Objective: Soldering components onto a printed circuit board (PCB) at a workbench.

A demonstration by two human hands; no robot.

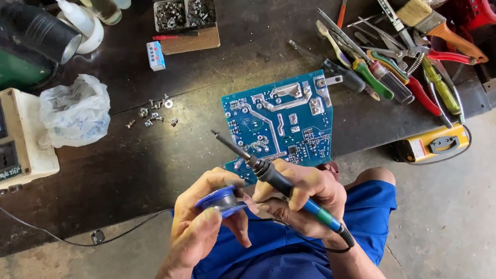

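Right hand [302,194] grips a soldering iron [274,178] — black barrel, blue handle, tip up-left over the blue board [280,121]. Left hand [207,214] pinches a blue solder spool [222,199].

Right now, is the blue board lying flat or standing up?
Lying flat. The blue circuit board rests solder side up on the dark table, its near edge hidden behind the right hand gripping the soldering iron.
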